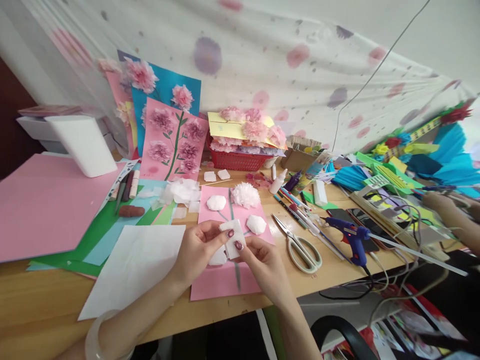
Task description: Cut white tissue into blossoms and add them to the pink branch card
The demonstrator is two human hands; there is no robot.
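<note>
Between my two hands is a small stack of white tissue paper (236, 239), pinched by thumbs and fingers above a pink sheet of card (225, 286). My left hand (200, 245) grips its left side, and my right hand (260, 257) grips its lower right side. On the card lie a fluffy white paper flower (245, 195), a flat white tissue piece (216, 202) at upper left and another tissue piece (256, 224) at right. One more white piece (217, 257) shows partly under my left hand. A painted grey-green stem runs down the card.
Scissors (303, 250) and a blue glue gun (350, 235) lie to the right, with cables beyond. Loose tissue squares (180, 191), white paper (135, 265) and coloured sheets lie left. A red basket (240, 161) and finished flower cards (172, 140) stand behind. Another person's hand (442, 205) is at far right.
</note>
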